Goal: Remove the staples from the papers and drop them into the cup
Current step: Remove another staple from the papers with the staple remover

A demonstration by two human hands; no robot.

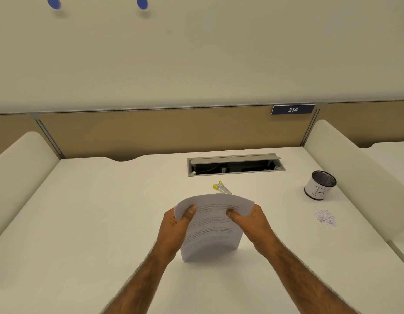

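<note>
Hands (215,225) pinching bowed papers (213,230) upright on desk (83,223), left (176,225), right (250,223), cup (320,185) far right.

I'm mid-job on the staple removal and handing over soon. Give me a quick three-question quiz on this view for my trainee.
1. True or false: the papers are lying flat, untouched.
2. Where does the cup stand? A) left of the papers B) to their right, on the desk C) on top of the papers
3. What lies just beyond the papers?
Key: 1 false: the left hand and right hand hold them up, bowed. 2 B. 3 the yellow-tipped tool.
</note>
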